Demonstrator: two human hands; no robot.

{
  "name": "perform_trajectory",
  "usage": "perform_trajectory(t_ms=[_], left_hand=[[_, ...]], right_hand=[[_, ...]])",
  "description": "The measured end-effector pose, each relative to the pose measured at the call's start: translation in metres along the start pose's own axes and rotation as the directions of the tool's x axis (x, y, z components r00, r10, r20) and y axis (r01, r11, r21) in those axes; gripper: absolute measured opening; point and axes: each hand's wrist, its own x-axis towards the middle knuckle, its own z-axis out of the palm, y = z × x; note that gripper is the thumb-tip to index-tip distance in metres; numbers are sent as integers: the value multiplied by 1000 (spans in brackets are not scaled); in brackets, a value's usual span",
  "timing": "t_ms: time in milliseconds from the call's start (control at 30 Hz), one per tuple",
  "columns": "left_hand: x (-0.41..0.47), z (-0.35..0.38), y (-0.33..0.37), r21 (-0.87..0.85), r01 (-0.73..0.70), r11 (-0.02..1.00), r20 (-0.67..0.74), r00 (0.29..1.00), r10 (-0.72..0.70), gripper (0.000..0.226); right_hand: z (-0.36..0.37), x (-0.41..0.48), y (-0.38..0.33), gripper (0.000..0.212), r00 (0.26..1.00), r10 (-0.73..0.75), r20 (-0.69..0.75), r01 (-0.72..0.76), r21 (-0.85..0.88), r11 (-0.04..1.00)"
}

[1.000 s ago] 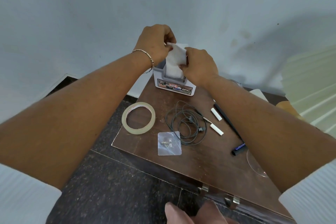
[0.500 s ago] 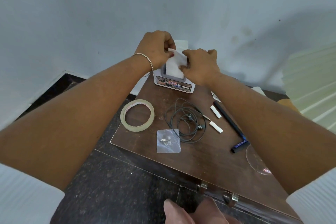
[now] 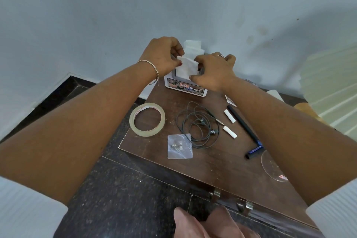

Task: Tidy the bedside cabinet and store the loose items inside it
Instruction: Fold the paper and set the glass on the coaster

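White paper (image 3: 187,69) stands half hidden inside holder (image 3: 185,88).

A dark brown wooden cabinet (image 3: 212,166) is seen from above. At its back edge a white holder (image 3: 185,88) labelled OPEL is stood upright. A folded white paper (image 3: 188,67) at the holder's mouth is pinched by the left hand (image 3: 162,56) and the right hand (image 3: 212,71). A clear tape roll (image 3: 147,119) is laid flat at the left, with coiled grey earphones (image 3: 197,129) at the centre. A clear pouch (image 3: 179,146) is touched by their cable. Two white sticks (image 3: 229,115) and a black pen (image 3: 243,127) are laid to the right.
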Motion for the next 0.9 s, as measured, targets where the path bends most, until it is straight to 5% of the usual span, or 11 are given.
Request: perform_trajectory(t_ms=[200, 467, 700, 900], left_hand=[[-8, 1, -2, 39, -8, 999, 33, 999, 7, 30], [-9, 3, -7, 80, -27, 996, 8, 1000, 26, 25], [-2, 2, -8, 30, -20, 999, -52, 998, 21, 17], [-2, 7, -13, 32, -10, 999, -99, 995, 13, 16]], right_hand=[[1, -4, -4, 9, 996, -62, -63, 66, 51, 997], [6, -9, -12, 30, 987, -152, -56, 148, -75, 986], [12, -1, -14, 29, 993, -115, -8, 112, -197, 974], [9, 2, -9, 29, 977, 5, -214, -13, -37, 999]])
